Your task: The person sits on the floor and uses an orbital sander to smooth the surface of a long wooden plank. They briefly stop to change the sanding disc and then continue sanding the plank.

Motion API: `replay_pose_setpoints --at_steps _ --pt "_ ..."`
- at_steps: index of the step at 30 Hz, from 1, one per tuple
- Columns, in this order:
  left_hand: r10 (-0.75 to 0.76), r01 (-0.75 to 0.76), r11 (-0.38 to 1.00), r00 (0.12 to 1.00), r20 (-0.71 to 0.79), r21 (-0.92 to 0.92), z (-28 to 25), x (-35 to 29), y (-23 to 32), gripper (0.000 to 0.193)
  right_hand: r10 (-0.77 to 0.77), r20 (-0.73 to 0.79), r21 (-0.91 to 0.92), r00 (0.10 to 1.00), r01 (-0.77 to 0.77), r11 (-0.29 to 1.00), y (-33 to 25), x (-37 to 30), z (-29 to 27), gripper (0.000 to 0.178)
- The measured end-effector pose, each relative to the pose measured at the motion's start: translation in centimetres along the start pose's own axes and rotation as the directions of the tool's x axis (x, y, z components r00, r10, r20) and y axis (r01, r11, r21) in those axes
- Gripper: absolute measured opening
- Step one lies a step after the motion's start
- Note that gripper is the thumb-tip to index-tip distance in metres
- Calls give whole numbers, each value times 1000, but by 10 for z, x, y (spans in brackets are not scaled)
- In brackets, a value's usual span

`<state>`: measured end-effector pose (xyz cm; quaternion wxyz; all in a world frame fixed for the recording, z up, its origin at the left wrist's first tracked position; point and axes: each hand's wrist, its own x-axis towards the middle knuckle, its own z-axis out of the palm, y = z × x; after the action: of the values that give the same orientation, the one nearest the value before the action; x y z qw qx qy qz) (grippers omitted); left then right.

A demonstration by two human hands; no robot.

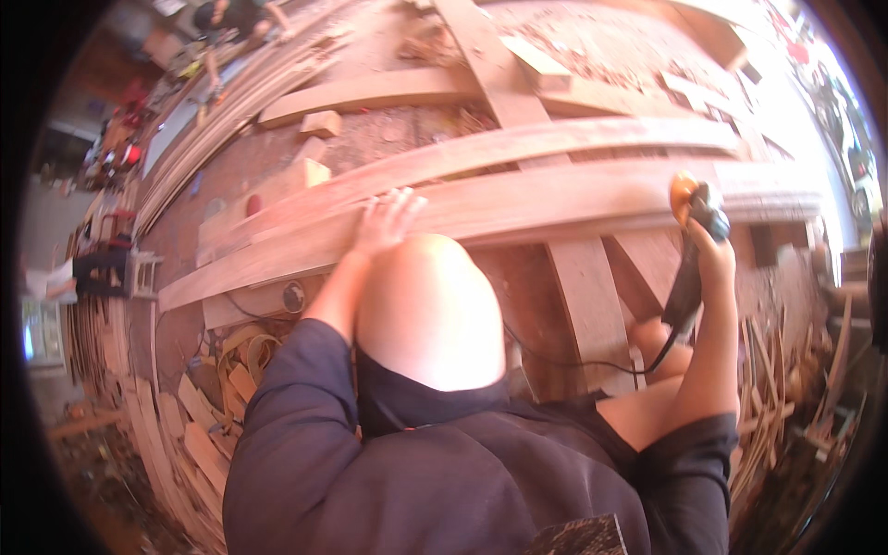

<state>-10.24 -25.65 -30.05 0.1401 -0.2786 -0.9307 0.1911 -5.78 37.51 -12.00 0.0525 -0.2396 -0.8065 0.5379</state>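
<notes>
A long reddish wooden board (546, 199) runs across in front of me, resting on cross timbers. My left hand (387, 220) lies on it with fingers stretched out, just beyond my raised knee. Toward the board's right part, my right hand (710, 242) is wrapped round an angle grinder (684, 289), dark-bodied with an orange-yellow disc (684, 192) at its head. The disc is at the board's face; whether it touches cannot be made out. A black cord (573, 363) trails from the grinder's lower end to the left, behind my knee.
A second board (592, 136) lies just beyond the first. Thick cross timbers (587, 287) and small wood blocks (321, 123) lie about among shavings. Curled offcuts (245, 356) and thin strips are heaped at the left, more sticks (768, 379) at the right. Another person (242, 20) works at the far left.
</notes>
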Motion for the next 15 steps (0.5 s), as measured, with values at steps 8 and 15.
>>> replay_pose_setpoints --at_steps 8,15 --pt "-67 158 885 974 216 -439 -26 -10 -14 67 148 -1 497 989 -127 858 -14 -13 -12 46" --pt "-95 401 796 823 560 -454 -74 -79 -98 107 97 120 700 988 -153 698 -28 -21 -32 45"
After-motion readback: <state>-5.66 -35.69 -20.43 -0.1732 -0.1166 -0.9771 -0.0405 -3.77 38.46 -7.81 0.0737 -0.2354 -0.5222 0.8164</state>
